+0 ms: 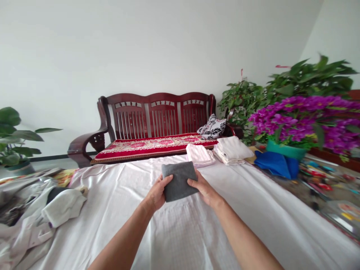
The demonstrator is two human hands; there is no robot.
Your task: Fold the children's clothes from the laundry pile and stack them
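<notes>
A dark grey folded cloth (180, 182), a compact rectangle, is held up between my two hands above the white sheet (118, 210). My left hand (158, 190) grips its left edge, thumb on the near face and fingers behind. At the right edge, my right hand (204, 187) closes on it in the same way. What kind of garment or cloth it is cannot be made out. Beyond my hands, toward the sofa, lie a folded pink-and-white striped cloth (199, 154) and a stack of folded white cloths (233, 149).
Loose crumpled clothes (63, 206) are heaped at the left. A wooden sofa (160, 116) with a red cover stands behind. To the right are purple flowers (303, 120) in a green pot (285, 150), a blue cloth (274, 164) and assorted small items. A leafy plant (19, 138) stands far left.
</notes>
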